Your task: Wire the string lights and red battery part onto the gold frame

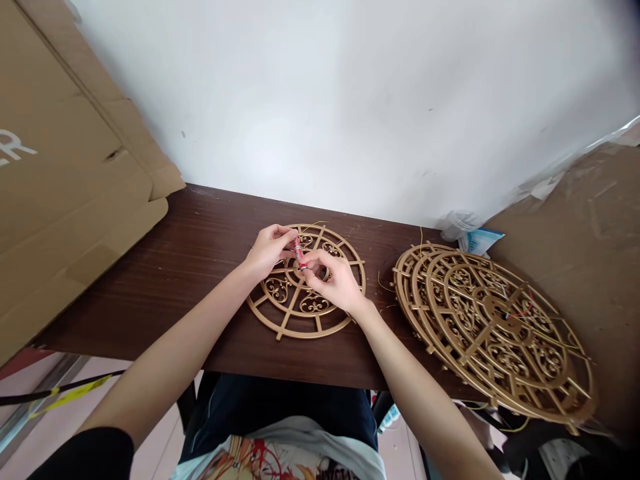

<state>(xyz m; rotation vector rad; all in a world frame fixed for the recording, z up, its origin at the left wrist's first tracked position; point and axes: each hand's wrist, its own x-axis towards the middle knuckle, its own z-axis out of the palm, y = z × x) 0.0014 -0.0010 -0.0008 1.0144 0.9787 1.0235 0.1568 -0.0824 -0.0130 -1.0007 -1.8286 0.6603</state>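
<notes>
A round gold openwork disc [306, 308] lies flat on the dark brown wooden table [190, 280]. Both of my hands meet over its centre. My left hand [270, 249] is closed in a pinch on the upper end of a small red cylinder [299, 253]. My right hand [334, 279] is curled around the cylinder's lower end, its fingers closed on it. A thin yellow wire [318, 223] shows just past the disc's far rim.
A stack of several similar gold discs [500, 327] leans at the table's right end, with red and yellow wires on top. Large cardboard sheets stand at left [65, 173] and right [590, 253]. A white wall [350, 100] backs the table. A white-and-blue packet [475, 237] lies by the wall.
</notes>
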